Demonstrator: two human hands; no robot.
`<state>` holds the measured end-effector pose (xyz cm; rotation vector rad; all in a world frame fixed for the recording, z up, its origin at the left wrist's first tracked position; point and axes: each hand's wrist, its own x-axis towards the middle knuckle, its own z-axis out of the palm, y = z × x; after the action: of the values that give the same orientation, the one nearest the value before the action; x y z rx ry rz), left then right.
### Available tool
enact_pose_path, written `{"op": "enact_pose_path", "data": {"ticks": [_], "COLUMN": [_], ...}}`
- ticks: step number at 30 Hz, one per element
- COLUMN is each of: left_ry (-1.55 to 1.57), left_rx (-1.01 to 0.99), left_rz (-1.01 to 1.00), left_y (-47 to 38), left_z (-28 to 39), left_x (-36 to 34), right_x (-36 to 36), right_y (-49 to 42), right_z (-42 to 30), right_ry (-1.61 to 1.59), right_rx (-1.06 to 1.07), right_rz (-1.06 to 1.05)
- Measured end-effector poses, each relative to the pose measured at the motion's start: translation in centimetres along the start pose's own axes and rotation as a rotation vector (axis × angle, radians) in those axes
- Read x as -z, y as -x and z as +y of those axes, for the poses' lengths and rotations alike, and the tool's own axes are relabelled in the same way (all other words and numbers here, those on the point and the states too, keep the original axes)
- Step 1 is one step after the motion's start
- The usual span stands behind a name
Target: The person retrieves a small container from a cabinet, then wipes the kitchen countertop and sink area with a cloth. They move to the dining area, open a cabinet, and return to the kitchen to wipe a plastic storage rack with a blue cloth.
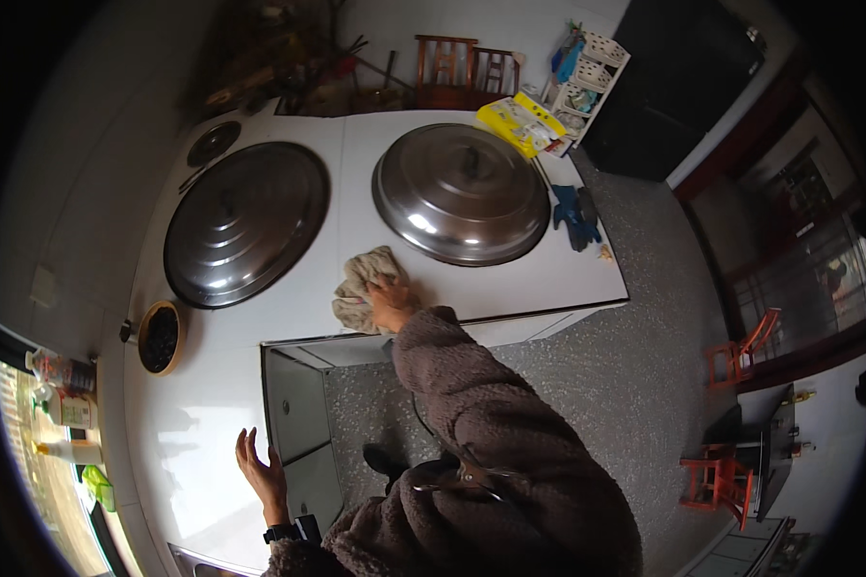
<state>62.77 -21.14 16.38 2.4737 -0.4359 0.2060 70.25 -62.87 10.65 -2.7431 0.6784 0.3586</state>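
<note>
A crumpled beige cloth (361, 278) lies on the white tiled counter (260, 323) near its front edge. My right hand (391, 301) presses down on it and grips it, hiding part of the cloth. Just beyond is a large domed metal lid (447, 187) with a dark handle, while a second one (249, 223) sits further left. My left hand (261, 469) is raised by the counter's edge at the lower left, fingers apart and holding nothing.
A bowl (180, 339) of dark pieces stands on the left counter. A yellow bag (516, 119) and blue gloves (576, 216) lie beyond the right lid. Several bottles (68, 407) line the windowsill. Red wooden chairs (718, 479) stand on the speckled floor (620, 382) at right.
</note>
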Motion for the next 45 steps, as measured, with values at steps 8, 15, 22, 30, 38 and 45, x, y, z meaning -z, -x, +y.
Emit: {"op": "enact_pose_path", "data": {"ticks": [8, 15, 22, 30, 38, 45], "left_ry": [0.038, 0.116, 0.299, 0.250, -0.037, 0.011], "left_rx": [-0.420, -0.716, -0.848, -0.485, -0.159, -0.095], "left_rz": [-0.186, -0.498, -0.530, -0.477, -0.519, -0.516], "left_y": [-3.9, -5.2, -11.5, -16.6, -17.1, -19.9], "left_z": [18.6, 35.6, 49.8, 59.0, 63.3, 65.4], "left_x": [-13.0, -24.3, -38.3, -52.0, -57.7, -56.2], "right_x": [3.2, 4.7, 4.7, 11.3, 15.0, 17.9], "right_y": [13.8, 19.6, 17.1, 12.4, 7.2, 1.4], "right_z": [26.5, 36.5, 42.3, 51.3, 60.2, 66.5], "right_ry": [-0.114, -0.179, 0.039, -0.327, -0.192, -0.866], "right_rx": [-0.081, -0.242, 0.078, 0.363, 0.151, 0.147], "right_rz": [0.221, 0.203, 0.399, 0.368, 0.336, 0.374]}}
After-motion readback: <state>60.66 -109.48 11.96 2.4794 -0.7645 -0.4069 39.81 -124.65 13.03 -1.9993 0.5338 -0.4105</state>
